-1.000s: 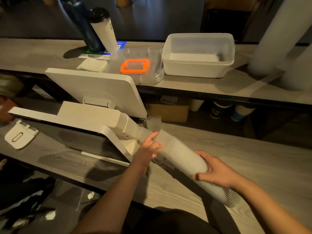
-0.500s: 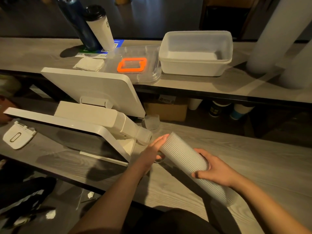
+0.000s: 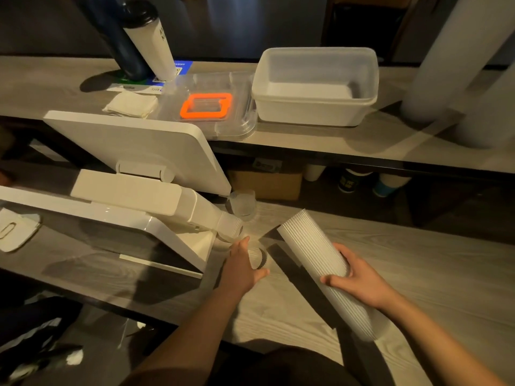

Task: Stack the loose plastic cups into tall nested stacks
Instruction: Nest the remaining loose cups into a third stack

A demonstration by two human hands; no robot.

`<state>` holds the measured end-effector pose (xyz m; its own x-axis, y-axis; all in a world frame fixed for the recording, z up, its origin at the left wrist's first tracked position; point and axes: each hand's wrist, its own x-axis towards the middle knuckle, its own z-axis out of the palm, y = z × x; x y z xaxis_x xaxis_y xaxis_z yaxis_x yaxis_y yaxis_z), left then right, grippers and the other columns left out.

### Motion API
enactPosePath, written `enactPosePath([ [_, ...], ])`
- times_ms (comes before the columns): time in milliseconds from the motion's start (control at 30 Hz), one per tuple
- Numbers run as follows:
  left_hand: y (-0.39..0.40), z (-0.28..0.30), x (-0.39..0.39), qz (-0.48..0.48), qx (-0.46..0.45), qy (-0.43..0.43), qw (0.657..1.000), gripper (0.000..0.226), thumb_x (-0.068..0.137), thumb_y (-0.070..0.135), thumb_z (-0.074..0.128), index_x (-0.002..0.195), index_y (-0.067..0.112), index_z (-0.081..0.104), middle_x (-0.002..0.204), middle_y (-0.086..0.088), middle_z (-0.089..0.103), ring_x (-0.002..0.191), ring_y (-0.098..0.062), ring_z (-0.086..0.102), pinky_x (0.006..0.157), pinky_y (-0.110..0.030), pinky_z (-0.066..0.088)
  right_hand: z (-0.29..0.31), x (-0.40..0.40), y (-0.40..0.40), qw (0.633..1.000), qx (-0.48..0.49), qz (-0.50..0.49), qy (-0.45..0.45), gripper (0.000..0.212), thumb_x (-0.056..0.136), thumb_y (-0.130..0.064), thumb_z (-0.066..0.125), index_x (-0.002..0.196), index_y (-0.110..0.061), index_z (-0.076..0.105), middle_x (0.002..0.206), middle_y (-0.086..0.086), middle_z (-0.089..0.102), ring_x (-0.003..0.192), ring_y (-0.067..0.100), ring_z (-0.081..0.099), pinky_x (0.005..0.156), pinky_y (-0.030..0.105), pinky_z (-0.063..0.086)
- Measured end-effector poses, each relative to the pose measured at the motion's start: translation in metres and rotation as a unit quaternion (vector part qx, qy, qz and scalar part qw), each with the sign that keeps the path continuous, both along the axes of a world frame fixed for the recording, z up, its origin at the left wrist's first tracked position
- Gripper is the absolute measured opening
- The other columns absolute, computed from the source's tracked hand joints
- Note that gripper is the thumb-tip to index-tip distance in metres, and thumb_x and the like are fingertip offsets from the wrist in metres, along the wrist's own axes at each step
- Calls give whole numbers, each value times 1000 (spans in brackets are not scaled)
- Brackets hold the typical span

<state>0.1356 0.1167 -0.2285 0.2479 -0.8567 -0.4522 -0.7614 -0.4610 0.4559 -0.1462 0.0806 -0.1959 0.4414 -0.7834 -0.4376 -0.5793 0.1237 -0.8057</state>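
Note:
A long nested stack of ribbed clear plastic cups (image 3: 312,246) slants over the wooden counter (image 3: 418,274), its open end pointing up and away from me. My right hand (image 3: 355,280) grips this stack around its middle. Left of it, my left hand (image 3: 241,267) curls round a single loose clear cup (image 3: 258,259) low on the counter, thumb on its near side. A second loose clear cup (image 3: 243,203) stands upright further back, beside the white terminal's arm.
A white point-of-sale terminal (image 3: 133,151) fills the left of the counter. The raised shelf holds a white plastic tub (image 3: 315,107), a clear lid with an orange ring (image 3: 206,105), folded napkins and two bottles. Tall white cup stacks (image 3: 446,59) lean at right.
My left hand has left the top end of the stack and dropped down-left onto the loose cup. My right hand has kept its hold on the stack.

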Motion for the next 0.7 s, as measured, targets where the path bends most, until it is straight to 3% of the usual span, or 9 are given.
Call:
enactPosePath([
  [100,-5,-4,-6,5,22,-25,999,102,76,37,83,155,20,22,158,-4,29,142,-24,36,112,-37,35,-4,1,2,1000,6,1,1,99,58,-71,69,144,-38,34,128,-19,50,114,3,52,87,21,47],
  [233,-7,-10,-4,7,-14,-38,999,80,79,37,80,146,22,39,144,-4,47,126,-21,52,100,-30,44,-5,0,5,1000,12,4,3,96,59,-71,70,142,-41,32,128,-21,49,114,2,51,88,21,48],
  [300,-9,-6,-2,71,-32,32,996,74,80,38,79,143,19,45,138,-2,52,118,-19,55,91,-25,45,-3,-2,6,1000,9,4,3,94,58,-71,69,139,-44,31,127,-23,47,113,1,50,84,17,46],
  [367,-13,7,-2,167,-48,131,976,55,86,35,73,134,19,52,130,-3,55,108,-16,55,77,-21,45,-2,-6,7,1000,6,2,2,93,58,-70,69,138,-45,30,126,-25,46,112,0,51,82,16,45],
  [433,-16,19,0,254,-50,254,932,24,93,30,65,115,23,58,128,-6,55,109,-21,57,78,-29,54,-2,-10,7,1000,4,9,5,90,61,-66,73,138,-45,30,126,-25,47,113,2,51,83,16,46],
  [467,-17,23,3,293,-49,310,903,19,94,31,64,110,23,58,127,-9,56,108,-24,59,83,-37,58,-2,-12,7,1000,3,19,10,87,66,-61,77,137,-46,30,127,-24,47,114,3,51,84,17,46],
  [533,-16,32,8,333,-45,379,862,29,92,38,64,115,21,58,121,-11,59,106,-28,61,90,-46,58,0,-14,7,999,6,45,22,79,74,-48,81,135,-49,30,127,-21,49,114,4,53,87,18,49],
  [700,-12,47,10,302,-66,425,851,33,92,46,62,118,27,61,122,-7,63,112,-27,63,91,-41,58,11,-5,9,993,-5,108,40,68,80,-36,81,121,-55,31,121,-24,49,108,-6,53,84,8,46],
])
